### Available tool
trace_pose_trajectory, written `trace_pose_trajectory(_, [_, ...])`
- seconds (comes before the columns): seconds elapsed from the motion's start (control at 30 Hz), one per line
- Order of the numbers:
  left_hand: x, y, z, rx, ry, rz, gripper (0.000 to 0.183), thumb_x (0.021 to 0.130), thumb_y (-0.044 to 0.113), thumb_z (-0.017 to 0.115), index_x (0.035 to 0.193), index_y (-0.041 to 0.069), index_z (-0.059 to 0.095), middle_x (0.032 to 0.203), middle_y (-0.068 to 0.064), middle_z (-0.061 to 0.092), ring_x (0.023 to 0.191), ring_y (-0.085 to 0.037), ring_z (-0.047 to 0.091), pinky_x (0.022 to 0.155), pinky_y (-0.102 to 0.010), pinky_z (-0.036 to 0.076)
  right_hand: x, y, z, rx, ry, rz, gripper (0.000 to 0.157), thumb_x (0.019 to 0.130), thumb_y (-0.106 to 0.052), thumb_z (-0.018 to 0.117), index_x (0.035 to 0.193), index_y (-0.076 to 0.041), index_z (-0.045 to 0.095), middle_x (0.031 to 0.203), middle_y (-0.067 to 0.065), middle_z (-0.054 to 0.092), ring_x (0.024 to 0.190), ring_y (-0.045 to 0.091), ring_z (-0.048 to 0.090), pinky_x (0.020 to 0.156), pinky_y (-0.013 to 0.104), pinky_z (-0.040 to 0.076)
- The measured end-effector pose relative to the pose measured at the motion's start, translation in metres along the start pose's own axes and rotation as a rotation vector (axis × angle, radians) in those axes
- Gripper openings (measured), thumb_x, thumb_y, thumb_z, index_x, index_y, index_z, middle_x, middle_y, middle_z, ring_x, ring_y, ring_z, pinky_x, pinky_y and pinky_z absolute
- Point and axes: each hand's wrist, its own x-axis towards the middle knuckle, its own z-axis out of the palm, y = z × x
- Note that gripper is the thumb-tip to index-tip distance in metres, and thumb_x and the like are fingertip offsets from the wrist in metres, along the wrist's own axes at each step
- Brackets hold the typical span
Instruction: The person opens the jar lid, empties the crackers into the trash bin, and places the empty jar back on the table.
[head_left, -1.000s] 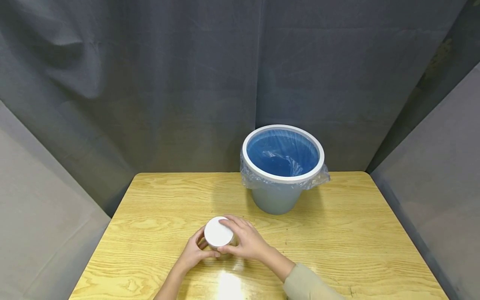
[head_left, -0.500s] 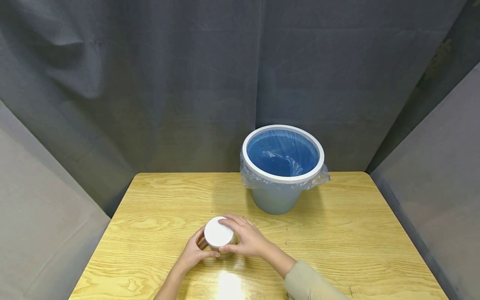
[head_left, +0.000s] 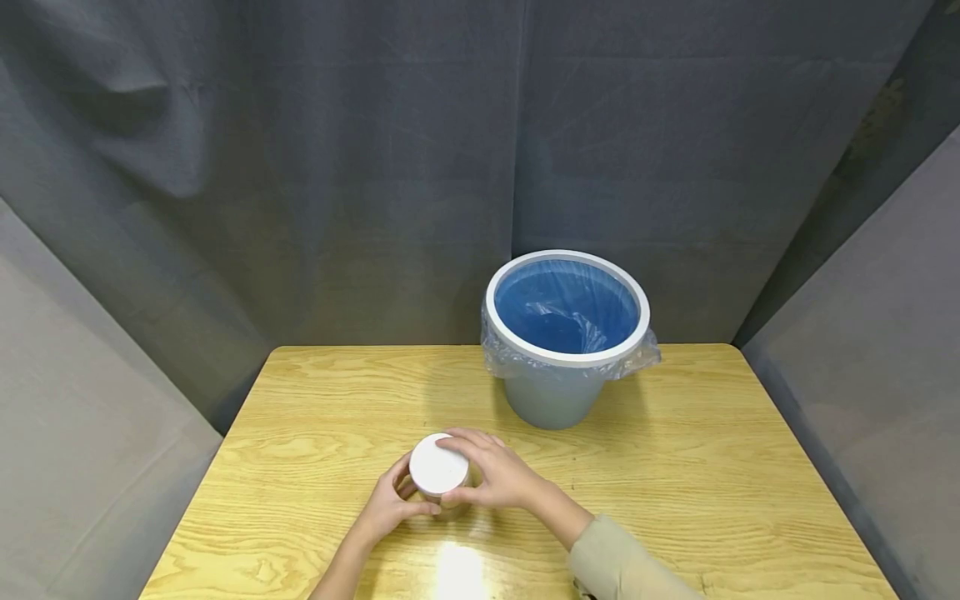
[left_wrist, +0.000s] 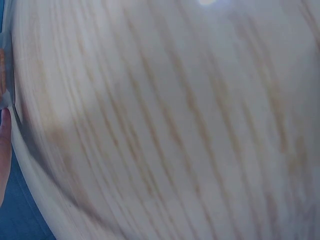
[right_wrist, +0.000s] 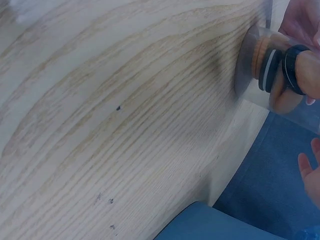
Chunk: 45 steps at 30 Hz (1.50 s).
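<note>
A clear jar (right_wrist: 243,75) with a round white lid (head_left: 435,463) stands on the wooden table. Through its wall in the right wrist view show dark sandwich cookies (right_wrist: 270,70) with a pale filling and tan biscuits (right_wrist: 259,57). My left hand (head_left: 386,502) curls round the jar's body from the left, thumb at the near side. From the right, my right hand (head_left: 495,477) grips the lid, fingers over its far edge and thumb at its near edge. Only a sliver of the jar and a fingertip (left_wrist: 5,125) appear in the left wrist view.
Behind the jar to the right stands a grey-blue bin (head_left: 555,400) with a white rim and a clear plastic liner folded over it. A dark grey curtain (head_left: 375,167) hangs behind the table (head_left: 322,417). Pale panels stand at both sides.
My right thumb has shifted slightly rightward along the lid's near edge, and the right sleeve has moved a little. My left hand and the jar stay almost where they were.
</note>
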Motion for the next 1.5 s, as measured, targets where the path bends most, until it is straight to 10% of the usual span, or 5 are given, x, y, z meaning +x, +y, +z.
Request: trace_pose_trajectory(1.5, [-0.007, 0.023, 0.005, 0.033, -0.016, 0.011, 0.088, 0.069, 0.002, 0.077, 0.142, 0.006, 0.028, 0.143, -0.015, 0.032, 0.131, -0.036, 0.028, 0.108, -0.048, 0.028, 0.006, 0.005, -0.007, 0.037, -0.062, -0.086, 0.067, 0.08, -0.045, 0.065, 0.137, -0.02, 0.041, 0.145, 0.004, 0.034, 0.13, 0.023, 0.034, 0.104, 0.051, 0.032])
